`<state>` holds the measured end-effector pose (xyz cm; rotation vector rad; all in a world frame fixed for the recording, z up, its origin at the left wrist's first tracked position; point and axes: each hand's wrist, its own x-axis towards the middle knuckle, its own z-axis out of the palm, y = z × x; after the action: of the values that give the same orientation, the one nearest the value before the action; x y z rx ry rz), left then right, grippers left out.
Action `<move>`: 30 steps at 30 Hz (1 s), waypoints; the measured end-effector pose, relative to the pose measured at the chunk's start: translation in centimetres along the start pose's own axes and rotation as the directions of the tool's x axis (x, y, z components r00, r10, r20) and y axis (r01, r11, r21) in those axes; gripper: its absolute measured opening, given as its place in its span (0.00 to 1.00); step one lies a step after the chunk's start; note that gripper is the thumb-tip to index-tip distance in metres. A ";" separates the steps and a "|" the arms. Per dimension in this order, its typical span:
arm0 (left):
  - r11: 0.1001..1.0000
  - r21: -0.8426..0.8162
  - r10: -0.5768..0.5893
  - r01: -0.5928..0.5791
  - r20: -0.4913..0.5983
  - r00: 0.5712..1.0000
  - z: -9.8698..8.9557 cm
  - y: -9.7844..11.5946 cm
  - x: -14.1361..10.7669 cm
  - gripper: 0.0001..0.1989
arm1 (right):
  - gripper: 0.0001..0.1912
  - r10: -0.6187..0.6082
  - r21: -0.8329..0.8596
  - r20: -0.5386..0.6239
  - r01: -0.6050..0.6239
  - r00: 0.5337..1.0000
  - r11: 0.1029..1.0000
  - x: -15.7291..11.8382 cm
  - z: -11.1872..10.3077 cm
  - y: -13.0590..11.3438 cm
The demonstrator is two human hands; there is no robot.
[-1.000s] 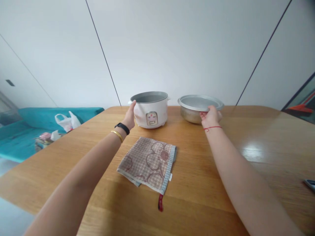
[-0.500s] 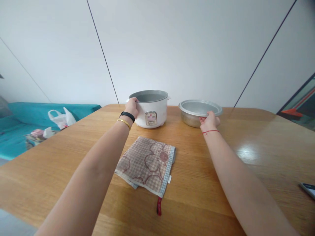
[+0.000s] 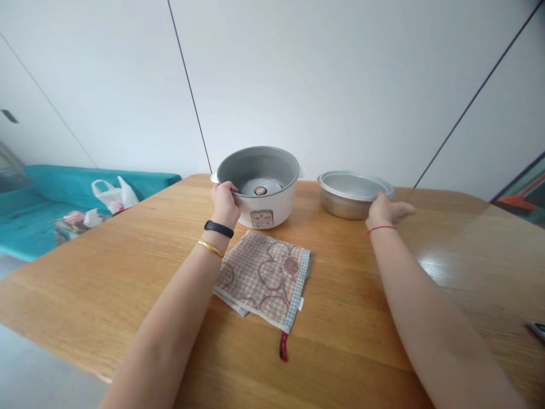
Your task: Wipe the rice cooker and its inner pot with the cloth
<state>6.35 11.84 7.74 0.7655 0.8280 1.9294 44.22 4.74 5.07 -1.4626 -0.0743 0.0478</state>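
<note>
While the left hand (image 3: 225, 204) is clasping the cooker (image 3: 279, 205), its work seemingly unfinished, the pot (image 3: 344, 206) is already standing outside, perhaps touching the splayed right hand (image 3: 385, 211).

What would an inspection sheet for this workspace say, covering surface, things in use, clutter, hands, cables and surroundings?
Surface: wooden table, glossy, with a light reflection at right.
Things in use: white cooker, lidless and tipped toward the person; metal pot standing to its right.
Clutter: patterned cloth lying in front of the cooker; small object at the right, cut off by the picture edge.
Hands: left hand grips the cooker's rim; right hand is open at the pot's rim, contact unclear.
Cables: nothing seen.
Surroundings: white wall; teal sofa bearing a white bag.
</note>
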 end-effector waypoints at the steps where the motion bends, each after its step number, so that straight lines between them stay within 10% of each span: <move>1: 1.000 -0.002 0.008 -0.008 -0.032 0.999 -0.1 0.2 -0.3 0.16 | 0.21 -0.157 -0.082 -0.032 0.154 0.987 0.985 -0.3 -0.1 -0.8; 4: 1.000 -0.010 0.001 -0.002 -0.075 0.997 -0.1 0.8 -0.9 0.17 | 0.10 -0.461 -0.103 0.298 0.508 0.836 0.855 -4.2 -1.0 -4.0; 6: 1.000 -0.010 -0.008 0.008 -0.066 0.998 0.0 1.2 -1.3 0.17 | 0.10 -0.462 -0.026 0.697 0.664 0.548 0.747 -9.5 -2.6 -5.4; 9: 1.000 -0.020 0.009 -0.010 -0.045 0.999 -0.3 1.5 -2.0 0.14 | 0.25 -0.206 0.175 0.976 0.806 -0.067 0.566 -18.8 -6.6 -4.3; 11: 0.999 -0.030 0.024 -0.025 -0.028 0.999 -0.8 1.6 -2.6 0.12 | 0.43 -0.049 0.295 0.952 0.857 -0.303 0.423 -23.6 -9.2 -2.0; 12: 0.999 -0.032 0.026 -0.026 -0.018 1.000 -1.1 1.7 -3.0 0.12 | 0.47 0.015 0.313 0.940 0.878 -0.342 0.361 -25.2 -10.2 -0.8; 15: 0.999 -0.037 0.001 -0.001 0.014 1.000 -2.3 2.1 -3.9 0.13 | 0.35 0.015 0.348 0.930 0.891 -0.368 0.293 -26.6 -11.6 1.5; 19: 0.999 -0.053 -0.010 0.011 0.025 1.000 -3.1 2.5 -5.1 0.17 | 0.35 -0.034 0.372 0.916 0.817 -0.399 0.441 -23.1 -11.4 1.3; 23: 0.997 -0.018 0.075 -0.073 0.068 0.995 -2.6 2.2 -6.5 0.19 | 0.33 -0.410 0.407 0.893 0.722 -0.185 0.560 -18.1 -11.6 -1.5; 26: 0.984 0.020 0.173 -0.178 0.159 0.972 -2.0 1.8 -7.8 0.23 | 0.29 -0.725 0.463 0.688 0.768 0.003 0.443 -15.4 -11.1 -4.2; 30: 0.951 0.076 0.272 -0.299 0.251 0.929 -2.2 1.8 -9.3 0.30 | 0.28 -0.797 0.407 0.604 0.853 0.016 0.325 -13.8 -8.9 -5.3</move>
<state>7.79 2.38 6.16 1.2191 0.7107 2.0027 31.15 -5.74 9.08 -1.1425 -1.7032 -0.3690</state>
